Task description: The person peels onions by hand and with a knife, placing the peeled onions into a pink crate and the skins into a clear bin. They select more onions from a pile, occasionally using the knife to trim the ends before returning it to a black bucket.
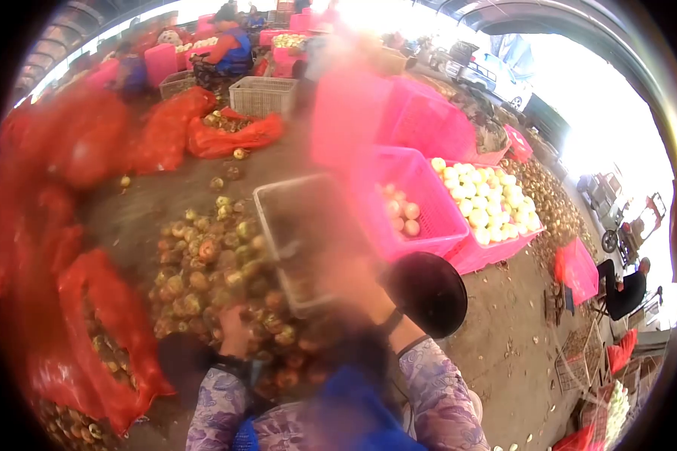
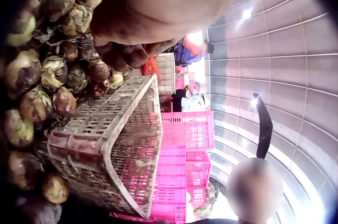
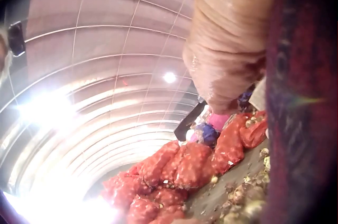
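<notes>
Over the onion pile point(image 1: 195, 282), my left hand point(image 1: 235, 331) reaches down among the onions. In the left wrist view that hand point(image 2: 158, 10) has bent fingers close to the onions point(image 2: 55, 68); whether they grip one is hidden. My right hand point(image 1: 357, 286) is blurred beside the lower right side of a pale crate point(image 1: 278, 252). From the right wrist, the hand point(image 3: 227, 50) shows mostly its wrist and palm side, and its fingertips are hidden. The same crate, dirty and slatted, appears tilted in the left wrist view point(image 2: 132, 124).
A pink crate point(image 1: 406, 169) holds a few peeled onions, beside another heaped with peeled onions point(image 1: 485, 199). Red mesh sacks point(image 1: 113, 338) lie at the left. A round black object point(image 1: 426, 295) is by my right wrist. People sit farther back and at the right.
</notes>
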Demonstrator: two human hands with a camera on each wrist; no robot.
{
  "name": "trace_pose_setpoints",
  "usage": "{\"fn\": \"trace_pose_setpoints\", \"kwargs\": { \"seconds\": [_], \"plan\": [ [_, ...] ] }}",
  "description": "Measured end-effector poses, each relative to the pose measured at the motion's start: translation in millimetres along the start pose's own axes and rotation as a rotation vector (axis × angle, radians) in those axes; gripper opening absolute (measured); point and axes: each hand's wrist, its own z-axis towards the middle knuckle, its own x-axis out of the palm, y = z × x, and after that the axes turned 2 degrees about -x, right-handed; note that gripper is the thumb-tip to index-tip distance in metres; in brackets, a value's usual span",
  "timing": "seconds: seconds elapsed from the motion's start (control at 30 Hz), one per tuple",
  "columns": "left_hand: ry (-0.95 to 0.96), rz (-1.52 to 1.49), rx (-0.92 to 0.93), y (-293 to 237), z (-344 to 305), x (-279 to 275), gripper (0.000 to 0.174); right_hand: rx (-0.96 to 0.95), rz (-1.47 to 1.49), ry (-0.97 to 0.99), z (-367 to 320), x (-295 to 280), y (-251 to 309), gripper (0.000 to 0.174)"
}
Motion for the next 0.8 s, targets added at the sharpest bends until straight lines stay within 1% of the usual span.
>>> {"fn": "trace_pose_setpoints", "kwargs": {
  "seconds": [0.03,0.07,0.1,0.13,0.17,0.2,0.27,0.3,0.33,0.37,0.4,0.43,0.47,0.5,0.53,0.57,0.6,0.67,0.7,0.73,0.77,0.8],
  "plan": [
    [0.079,0.396,0.075,14,22,-13,0.041,0.017,0.009,0.024,1,2,2,0.028],
    [0.105,0.593,0.105,21,33,-21,0.040,0.028,0.027,0.050,2,6,6,0.028],
    [0.127,0.788,0.142,29,43,-29,0.038,0.016,0.045,0.052,1,21,4,0.028],
    [0.090,0.860,0.254,35,46,-34,0.032,0.049,0.104,0.111,-1,46,-3,0.030],
    [0.076,0.900,0.305,36,38,-32,0.028,0.090,0.158,0.174,-4,61,-4,0.033],
    [0.059,0.940,0.355,31,23,-25,0.026,0.092,0.163,0.180,-4,60,-1,0.033],
    [0.016,0.027,0.145,15,4,-6,0.020,0.061,0.240,0.096,-3,47,2,0.037],
    [0.130,0.294,0.457,39,33,-20,0.018,0.056,0.260,0.070,-1,36,3,0.038],
    [0.178,0.508,0.799,64,63,-36,0.018,0.173,0.488,0.118,8,23,7,0.038],
    [0.124,0.471,0.853,69,69,-34,0.018,0.289,0.717,0.163,14,18,10,0.038],
    [0.108,0.481,0.885,69,69,-34,0.018,0.290,0.712,0.161,13,32,9,0.038],
    [0.092,0.491,0.916,69,68,-32,0.018,0.171,0.621,0.032,8,58,2,0.034],
    [0.075,0.501,0.948,64,61,-28,0.019,0.111,0.574,-0.031,6,60,2,0.032],
    [0.093,0.445,0.807,63,50,-29,0.019,0.055,0.523,-0.095,4,63,2,0.030],
    [0.107,0.415,0.739,60,45,-25,0.019,0.296,1.115,-0.041,6,49,6,0.026],
    [0.118,0.386,0.671,57,40,-21,0.019,0.405,1.413,0.003,6,48,6,0.025],
    [0.106,0.353,0.645,54,36,-16,0.019,0.546,1.700,0.020,7,45,7,0.023],
    [0.095,0.322,0.616,48,25,-7,0.019,0.594,1.664,-0.059,7,56,12,0.019],
    [0.074,0.301,0.480,37,16,1,0.019,0.610,1.650,-0.087,7,56,19,0.018],
    [0.065,0.292,0.410,28,5,8,0.019,0.867,1.823,0.001,6,39,39,0.018],
    [0.057,0.284,0.340,19,-6,15,0.019,0.995,1.905,0.051,2,43,53,0.018],
    [0.033,0.102,0.206,8,-17,23,0.018,1.133,1.981,0.092,-2,47,67,0.018]
  ]
}}
